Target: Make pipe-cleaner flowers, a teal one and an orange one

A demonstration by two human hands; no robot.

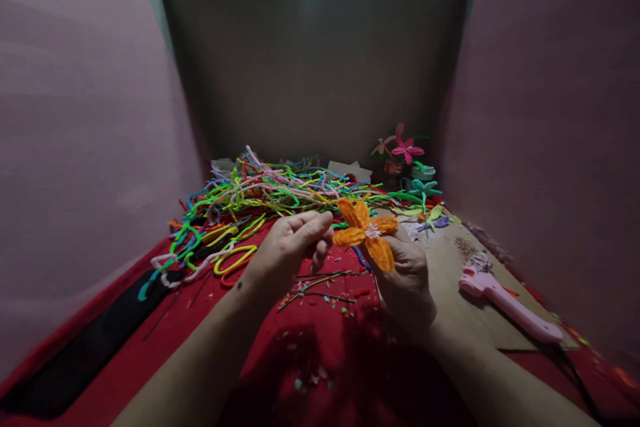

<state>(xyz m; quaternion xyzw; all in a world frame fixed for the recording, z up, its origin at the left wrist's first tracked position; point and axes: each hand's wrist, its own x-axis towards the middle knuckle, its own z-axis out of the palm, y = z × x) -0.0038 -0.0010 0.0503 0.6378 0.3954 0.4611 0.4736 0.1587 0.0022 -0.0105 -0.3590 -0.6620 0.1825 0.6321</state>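
My right hand (407, 280) is closed around the underside of an orange pipe-cleaner flower (356, 235). The bloom has several fuzzy petals and a pale, spiky centre that faces me. Just left of it, my left hand (303, 240) has its thumb and forefinger pressed together. Whatever they may pinch is too small or hidden to make out. A short bit of green shows between that hand and the petals; whether it belongs to the flower I cannot tell. The flower's stem is hidden behind my right hand.
A tangled heap of coloured pipe cleaners (280, 187) lies at the back of the red cloth (310, 340). Right, a pink glue gun (510, 303) rests on a cardboard sheet (443, 300). Behind stand a pink flower (407, 149) and a teal flower (423, 189). A black strip (90, 350) lies left.
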